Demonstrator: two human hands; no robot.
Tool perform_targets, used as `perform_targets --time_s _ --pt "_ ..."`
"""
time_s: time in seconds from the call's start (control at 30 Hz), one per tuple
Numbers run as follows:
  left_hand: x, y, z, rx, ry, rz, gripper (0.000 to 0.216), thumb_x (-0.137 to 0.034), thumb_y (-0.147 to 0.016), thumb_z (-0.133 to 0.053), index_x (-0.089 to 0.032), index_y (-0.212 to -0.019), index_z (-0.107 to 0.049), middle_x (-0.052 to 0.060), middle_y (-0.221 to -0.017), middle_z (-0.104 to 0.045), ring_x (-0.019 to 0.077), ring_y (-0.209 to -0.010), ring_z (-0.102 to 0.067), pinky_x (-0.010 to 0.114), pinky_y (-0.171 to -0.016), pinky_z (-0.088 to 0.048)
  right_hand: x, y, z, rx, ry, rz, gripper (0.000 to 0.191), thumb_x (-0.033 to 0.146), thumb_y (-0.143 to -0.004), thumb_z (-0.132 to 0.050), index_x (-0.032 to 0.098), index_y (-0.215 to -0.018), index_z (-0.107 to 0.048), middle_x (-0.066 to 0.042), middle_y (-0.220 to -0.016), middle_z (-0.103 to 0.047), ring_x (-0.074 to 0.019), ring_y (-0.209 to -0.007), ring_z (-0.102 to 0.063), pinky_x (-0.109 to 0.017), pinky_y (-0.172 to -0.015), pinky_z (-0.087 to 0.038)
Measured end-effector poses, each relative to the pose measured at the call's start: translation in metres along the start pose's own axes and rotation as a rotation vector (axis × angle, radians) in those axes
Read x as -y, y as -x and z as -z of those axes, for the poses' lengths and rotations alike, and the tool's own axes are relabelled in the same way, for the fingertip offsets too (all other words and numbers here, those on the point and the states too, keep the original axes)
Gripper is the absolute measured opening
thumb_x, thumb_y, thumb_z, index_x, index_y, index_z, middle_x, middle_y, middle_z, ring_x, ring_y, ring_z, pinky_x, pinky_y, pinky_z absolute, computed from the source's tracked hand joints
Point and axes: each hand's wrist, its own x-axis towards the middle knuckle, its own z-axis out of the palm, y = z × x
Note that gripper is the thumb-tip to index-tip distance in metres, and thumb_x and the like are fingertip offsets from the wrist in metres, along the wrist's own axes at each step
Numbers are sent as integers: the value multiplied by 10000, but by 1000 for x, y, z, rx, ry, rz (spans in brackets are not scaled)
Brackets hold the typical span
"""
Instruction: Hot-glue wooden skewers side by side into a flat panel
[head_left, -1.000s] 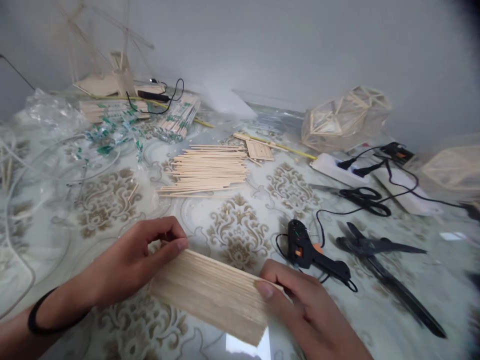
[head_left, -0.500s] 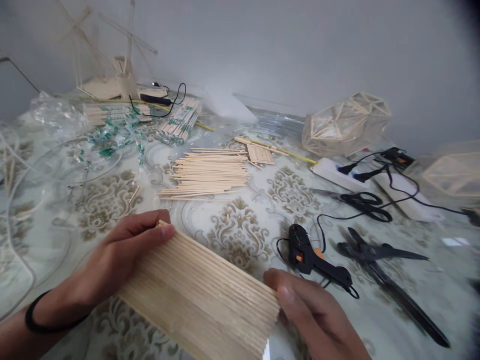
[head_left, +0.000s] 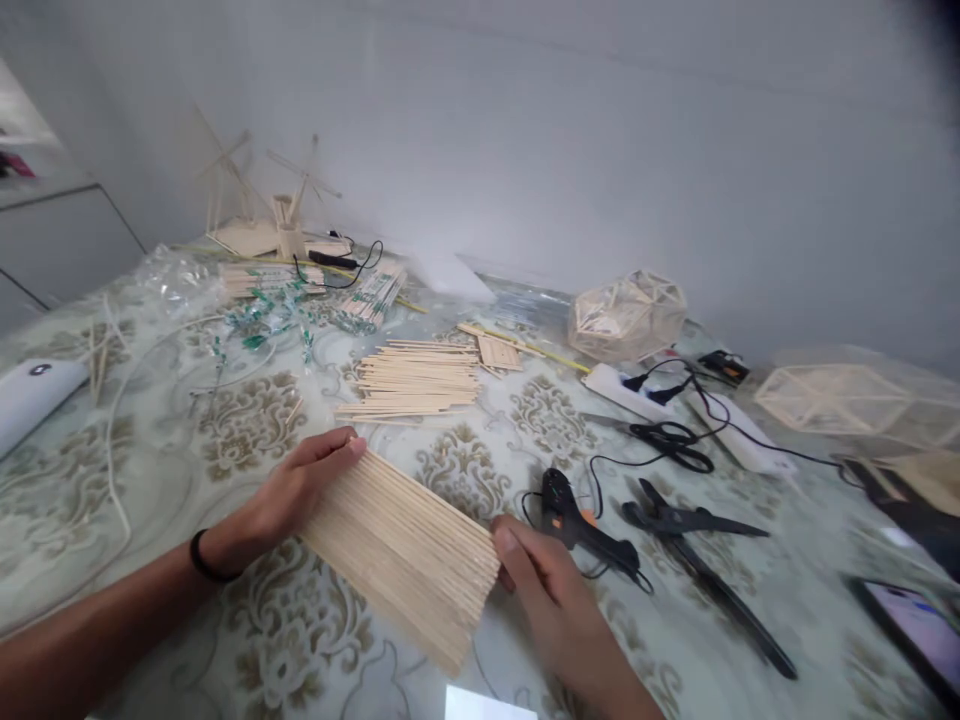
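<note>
A flat panel of thin wooden sticks (head_left: 401, 555), laid side by side, is held slantwise above the patterned tablecloth. My left hand (head_left: 304, 490) grips its upper left end, thumb on top and fingers behind. At the right end my right hand (head_left: 536, 585) pinches the panel's upper corner between thumb and fingers. Just beyond the panel lies a pile of loose wooden sticks (head_left: 420, 378). A black glue gun (head_left: 589, 525) rests to the right, close to my right hand, and black cutting pliers (head_left: 697, 550) lie farther right.
Black scissors (head_left: 671, 440) and a white power strip (head_left: 630, 392) with cords sit behind the tools. Stick frames (head_left: 630, 315) stand near the wall. At back left are packs of sticks (head_left: 375, 295) and a windmill-like stick model (head_left: 289, 230). A phone (head_left: 911, 630) lies at right.
The view has pulled back and tilted up, so more wall, the phone and a white object at left show. Both hands keep hold of the panel, which now appears smaller.
</note>
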Motion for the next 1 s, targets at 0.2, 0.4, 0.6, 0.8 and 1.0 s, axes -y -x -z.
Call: perform_targets --time_s 0.2,0.4,0.6,0.8,1.0 --pt "0 -1 0 31 4 -2 533 -666 -875 -598 -203 -692 -409 -42 -665 -374 110 -595 -355 221 -523 -295 8 4 -3 -2 21 39 484 518 -1098 -315 239 -703 -324 41 -643 -343 -145 -588 -378 -292 -571 -296" --pt "1 -2 1 -4 -57 -43 483 -602 -908 -579 -203 -696 -409 -36 -683 -377 117 -629 -347 227 -556 -310 -1 5 -9 -52 -182 -17 504 556 -1075 -378 233 -688 -365 35 -653 -355 -150 -600 -380 -297 -581 -310" --pt "-1 0 1 -10 -115 -154 452 -534 -939 -548 -198 -679 -394 -36 -686 -357 116 -641 -327 246 -573 -286 -1 -3 -15 -63 -268 -9 620 687 -1033 -314 233 -627 -432 8 -622 -420 -176 -598 -415 -326 -591 -357" --pt "-1 -2 7 7 -15 -197 459 -559 -954 -569 -183 -715 -457 -41 -707 -377 99 -642 -345 238 -576 -278 15 -14 -4 -15 -149 -60 579 672 -972 -540 220 -631 -423 46 -614 -316 -130 -567 -312 -290 -531 -262" --pt "6 -4 4 288 229 -159 419 -571 -932 -606 -169 -817 -580 -5 -745 -547 118 -641 -486 257 -593 -400 -17 -27 -11 -141 -579 -209 594 692 -883 -670 210 -603 -466 66 -501 -360 -105 -472 -362 -248 -490 -328"
